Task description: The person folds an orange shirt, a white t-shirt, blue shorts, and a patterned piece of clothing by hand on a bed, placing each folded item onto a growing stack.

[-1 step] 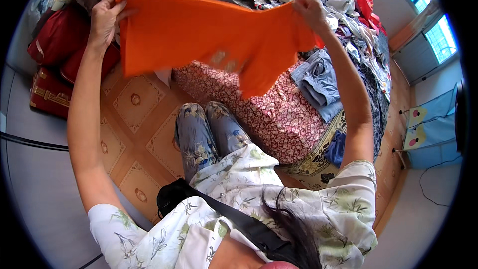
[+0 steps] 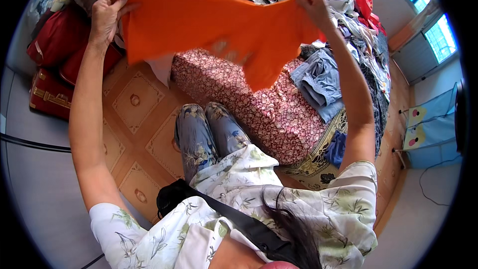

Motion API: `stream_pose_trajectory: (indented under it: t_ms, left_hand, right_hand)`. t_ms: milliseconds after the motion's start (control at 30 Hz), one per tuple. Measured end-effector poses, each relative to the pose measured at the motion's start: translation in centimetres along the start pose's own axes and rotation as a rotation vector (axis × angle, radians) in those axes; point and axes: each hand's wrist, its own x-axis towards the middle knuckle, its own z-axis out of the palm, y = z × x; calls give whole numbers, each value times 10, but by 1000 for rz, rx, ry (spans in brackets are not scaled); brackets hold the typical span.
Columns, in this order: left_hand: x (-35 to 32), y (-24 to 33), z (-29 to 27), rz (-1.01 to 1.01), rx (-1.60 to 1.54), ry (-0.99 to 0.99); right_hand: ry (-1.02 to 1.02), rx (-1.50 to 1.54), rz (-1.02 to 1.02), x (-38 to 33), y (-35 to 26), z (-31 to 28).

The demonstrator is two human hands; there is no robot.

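In the head view, the orange cloth (image 2: 184,20) hangs between both hands, its long axis running left to right. The left hand (image 2: 105,17) has thumb and fingers pinched on its upper left corner; the right hand (image 2: 313,7) is closed on the upper right end, its fingertips partly hidden. Neither is nearer. The blurred lower edge hangs free above the flowered cover (image 2: 259,114), jeans (image 2: 321,82) just beside its right end. Between cloth and knees (image 2: 201,114), tiled floor (image 2: 137,102) and cover show.

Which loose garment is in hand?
The orange garment, its upper edge stretched between left hand and right hand; the others, such as the blue denim garment, lie unheld.
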Motion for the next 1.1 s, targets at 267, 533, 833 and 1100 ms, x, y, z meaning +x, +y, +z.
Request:
stream_pose_trajectory:
  t_ms: [267, 533, 833, 1100]
  left_hand:
    - [-97, 45, 64, 446, 515, -32]
    - [-332, -14, 90, -134, 475, -321]
    - [-393, -86, 67, -1125, -254, 272]
    - [-365, -154, 89, -1130, -898, 586]
  right_hand:
    - [283, -497, -583, -91, -52, -65]
    - [-546, 43, -254, -310, -69, 40]
    - [-84, -281, 381, -321, -11, 75]
    - [-475, 422, 917, -299, 1, 61]
